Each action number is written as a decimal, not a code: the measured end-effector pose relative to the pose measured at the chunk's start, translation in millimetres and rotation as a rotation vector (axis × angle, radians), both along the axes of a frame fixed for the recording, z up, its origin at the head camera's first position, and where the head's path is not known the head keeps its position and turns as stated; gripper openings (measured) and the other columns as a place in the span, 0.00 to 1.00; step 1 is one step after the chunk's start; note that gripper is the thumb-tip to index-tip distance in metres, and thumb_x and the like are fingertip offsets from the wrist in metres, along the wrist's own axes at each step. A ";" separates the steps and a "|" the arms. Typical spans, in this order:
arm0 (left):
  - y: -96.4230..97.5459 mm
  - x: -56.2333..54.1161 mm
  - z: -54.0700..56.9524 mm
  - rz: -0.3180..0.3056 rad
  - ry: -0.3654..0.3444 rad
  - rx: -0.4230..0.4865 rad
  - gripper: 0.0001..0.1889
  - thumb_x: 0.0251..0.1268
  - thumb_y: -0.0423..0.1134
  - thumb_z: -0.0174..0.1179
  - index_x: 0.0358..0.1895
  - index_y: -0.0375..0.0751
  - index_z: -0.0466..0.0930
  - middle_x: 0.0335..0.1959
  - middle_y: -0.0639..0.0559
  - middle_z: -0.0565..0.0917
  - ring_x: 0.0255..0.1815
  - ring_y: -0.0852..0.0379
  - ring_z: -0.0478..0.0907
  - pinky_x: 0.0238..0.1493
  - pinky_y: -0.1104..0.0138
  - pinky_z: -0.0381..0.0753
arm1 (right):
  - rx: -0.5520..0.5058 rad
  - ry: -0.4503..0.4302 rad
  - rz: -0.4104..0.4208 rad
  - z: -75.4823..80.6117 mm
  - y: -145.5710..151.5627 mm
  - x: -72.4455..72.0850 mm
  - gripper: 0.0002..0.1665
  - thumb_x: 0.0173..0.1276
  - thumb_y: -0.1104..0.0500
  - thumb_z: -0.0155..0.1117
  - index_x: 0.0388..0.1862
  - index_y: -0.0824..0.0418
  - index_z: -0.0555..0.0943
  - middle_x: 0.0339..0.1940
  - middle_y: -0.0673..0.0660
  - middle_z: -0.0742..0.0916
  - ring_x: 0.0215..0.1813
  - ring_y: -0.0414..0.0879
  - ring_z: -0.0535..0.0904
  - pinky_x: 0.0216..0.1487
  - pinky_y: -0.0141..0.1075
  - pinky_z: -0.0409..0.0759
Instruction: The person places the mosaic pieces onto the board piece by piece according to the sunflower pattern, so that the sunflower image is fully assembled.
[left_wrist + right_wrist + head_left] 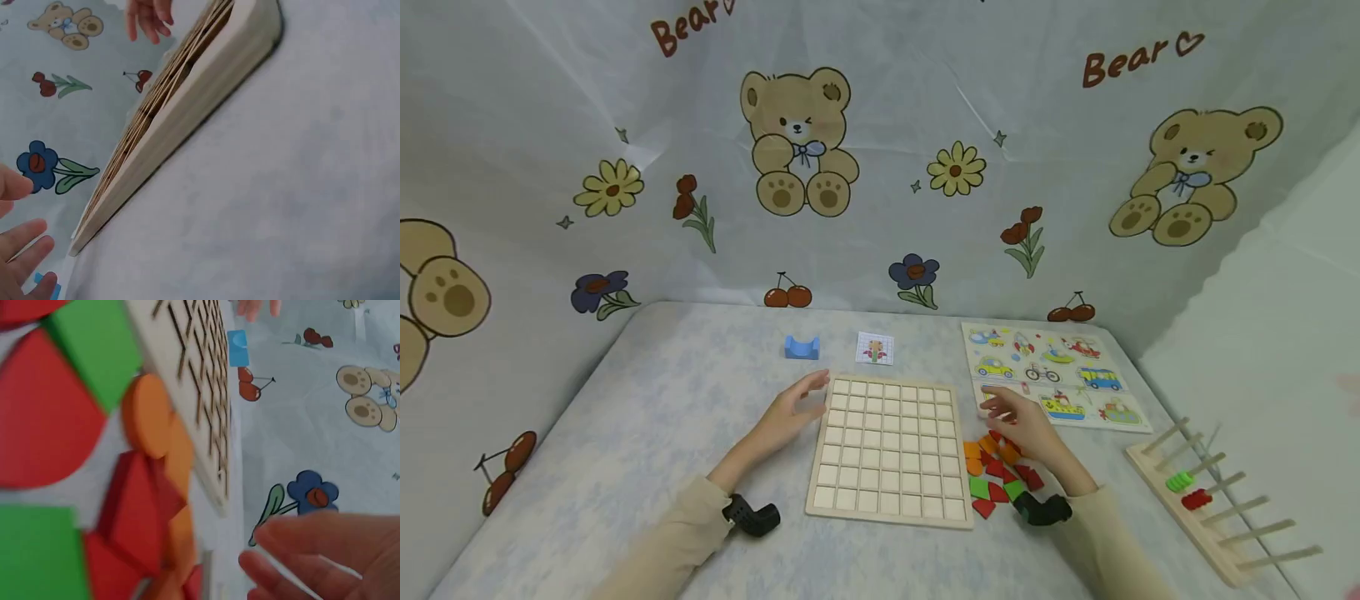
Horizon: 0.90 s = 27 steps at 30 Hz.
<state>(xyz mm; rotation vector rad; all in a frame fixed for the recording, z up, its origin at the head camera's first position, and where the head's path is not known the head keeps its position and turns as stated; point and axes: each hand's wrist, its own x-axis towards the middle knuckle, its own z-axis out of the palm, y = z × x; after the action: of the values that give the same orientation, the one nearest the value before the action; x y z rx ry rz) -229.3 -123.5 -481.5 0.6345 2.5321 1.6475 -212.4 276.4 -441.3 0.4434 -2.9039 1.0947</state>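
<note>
A wooden grid board (891, 450) of pale square cells lies flat in the middle of the table. My left hand (792, 414) is at the board's upper left edge, its fingers loosely spread and holding nothing. In the left wrist view the fingers (25, 247) show apart beside the board's side. On the right, my right hand (1022, 421) hovers above a heap of red, orange and green flat pieces (996, 471), fingers relaxed. The right wrist view shows the green piece (94, 356) and red piece (47, 412) up close, with the right hand's fingers (325, 544) away from them.
A blue cradle-shaped block (802, 347) and a small pattern card (875, 348) lie behind the board. At the back right is a picture puzzle board (1052, 375). A wooden peg rack (1206, 517) with green and red beads stands at the far right.
</note>
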 end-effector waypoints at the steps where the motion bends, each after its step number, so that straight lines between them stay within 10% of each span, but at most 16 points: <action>1: -0.2 0.9 -5.4 -0.018 -0.021 0.019 0.31 0.69 0.34 0.54 0.74 0.43 0.57 0.71 0.44 0.66 0.73 0.44 0.61 0.73 0.45 0.57 | -0.022 -0.031 0.030 -3.8 3.9 1.5 0.28 0.63 0.69 0.62 0.63 0.68 0.71 0.48 0.66 0.85 0.47 0.57 0.81 0.47 0.38 0.83; 8: -4.2 2.5 -23.1 -0.085 0.003 -0.035 0.35 0.60 0.30 0.61 0.71 0.47 0.62 0.68 0.49 0.71 0.74 0.47 0.60 0.73 0.48 0.59 | -0.115 -0.198 0.097 -23.2 23.9 11.2 0.27 0.60 0.69 0.65 0.60 0.66 0.75 0.48 0.63 0.85 0.39 0.41 0.76 0.36 0.26 0.78; 20: -13.8 1.3 -23.7 -0.156 0.196 -0.267 0.35 0.51 0.42 0.69 0.66 0.46 0.70 0.66 0.48 0.72 0.70 0.46 0.65 0.68 0.47 0.66 | -0.099 -0.074 0.068 -36.9 21.5 12.3 0.24 0.58 0.64 0.70 0.55 0.64 0.79 0.42 0.58 0.87 0.33 0.36 0.73 0.32 0.26 0.74; 27: -14.9 0.2 -22.9 -0.145 0.183 -0.259 0.36 0.45 0.39 0.69 0.65 0.50 0.71 0.64 0.50 0.74 0.70 0.46 0.64 0.68 0.46 0.65 | -0.101 -0.095 -0.038 -26.6 18.3 11.2 0.24 0.60 0.60 0.69 0.56 0.62 0.79 0.46 0.60 0.86 0.39 0.38 0.77 0.38 0.26 0.78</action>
<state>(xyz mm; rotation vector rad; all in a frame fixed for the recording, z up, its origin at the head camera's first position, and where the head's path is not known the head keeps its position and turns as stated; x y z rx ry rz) -229.1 -138.3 -504.4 0.9519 2.6853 1.2397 -201.1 294.7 -468.0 0.3404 -2.9060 1.2840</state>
